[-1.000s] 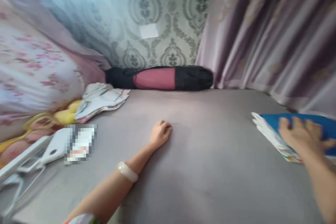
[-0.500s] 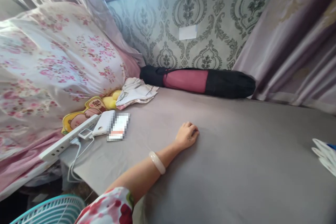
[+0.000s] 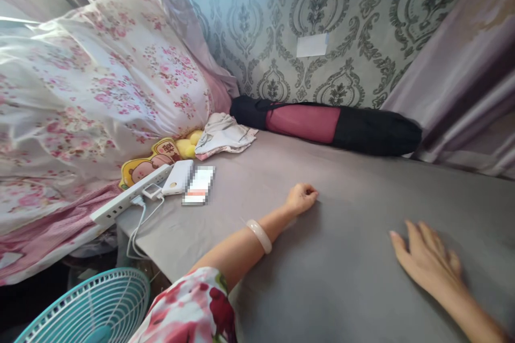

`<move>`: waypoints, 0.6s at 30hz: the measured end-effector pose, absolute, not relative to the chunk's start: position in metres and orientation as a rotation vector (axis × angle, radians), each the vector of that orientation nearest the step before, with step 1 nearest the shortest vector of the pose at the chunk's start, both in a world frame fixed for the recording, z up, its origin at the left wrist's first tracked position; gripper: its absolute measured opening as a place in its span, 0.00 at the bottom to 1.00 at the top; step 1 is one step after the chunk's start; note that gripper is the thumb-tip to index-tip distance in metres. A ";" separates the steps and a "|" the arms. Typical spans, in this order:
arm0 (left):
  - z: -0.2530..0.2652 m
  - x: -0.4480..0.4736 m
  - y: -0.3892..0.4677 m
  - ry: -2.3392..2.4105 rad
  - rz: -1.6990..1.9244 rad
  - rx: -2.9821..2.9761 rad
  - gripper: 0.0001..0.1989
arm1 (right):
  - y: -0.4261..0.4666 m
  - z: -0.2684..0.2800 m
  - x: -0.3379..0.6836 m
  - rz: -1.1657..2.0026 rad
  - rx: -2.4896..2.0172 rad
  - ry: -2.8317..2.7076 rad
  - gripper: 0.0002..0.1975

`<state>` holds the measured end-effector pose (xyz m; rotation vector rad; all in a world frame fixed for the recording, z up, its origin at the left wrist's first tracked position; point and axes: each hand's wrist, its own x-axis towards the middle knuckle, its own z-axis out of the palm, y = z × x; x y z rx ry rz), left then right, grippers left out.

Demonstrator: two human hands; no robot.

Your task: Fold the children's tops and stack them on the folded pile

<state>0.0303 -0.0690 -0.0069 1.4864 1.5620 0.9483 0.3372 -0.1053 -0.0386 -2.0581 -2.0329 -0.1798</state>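
Right hand (image 3: 430, 260), since lifted off the flat blue-topped white stack, spreads wide, thus free, over smooth grey fabric (image 3: 346, 278); left hand (image 3: 301, 198) curls narrowly (contents indiscernible).

Hands (image 3: 302, 198) (image 3: 428, 260): you have two.
Grey cover (image 3: 350, 187): you can count one.
Bangle (image 3: 259, 236): you wear one.
Fan (image 3: 100, 334): you see one.
Power strip (image 3: 120, 202): one, as you see.
Long bag (image 3: 303, 123): also one for you.
White rectangle (image 3: 313, 45) on the wall: one only.
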 end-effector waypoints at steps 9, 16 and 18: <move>0.013 -0.054 -0.050 1.713 1.175 0.843 0.09 | -0.108 -0.044 0.238 -0.136 -1.836 -2.326 0.33; 0.019 -0.184 -0.043 2.086 1.372 0.651 0.19 | -0.116 -0.044 0.234 -0.257 -1.771 -2.319 0.32; 0.023 -0.218 -0.043 2.236 1.459 0.625 0.19 | -0.117 -0.043 0.232 -0.272 -1.769 -2.316 0.32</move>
